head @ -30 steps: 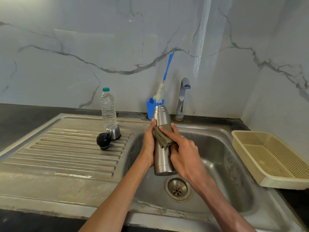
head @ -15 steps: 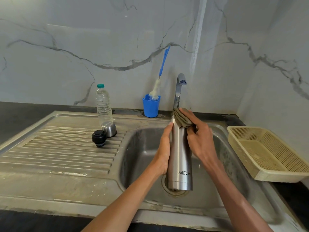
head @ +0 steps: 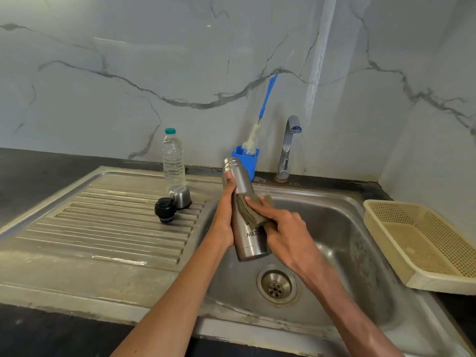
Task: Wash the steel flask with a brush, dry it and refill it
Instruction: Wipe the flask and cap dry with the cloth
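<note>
Cloth (head: 253,210) moved down one flask (head: 244,217); two hands' fingers (head: 251,200) gripping it

**Camera placement: one head-worn view**

Single wide-angle view, worn on the person's head, looking forward and down over the sink (head: 342,228) from its front edge. Near field: both forearms enter from the bottom edge, and the left hand (head: 226,215) and right hand (head: 286,228) sit close to frame centre. Far field: marble wall (head: 180,73) straight ahead, corner at right. Straight edges bow towards the margins. No second view shares the scene.
</note>
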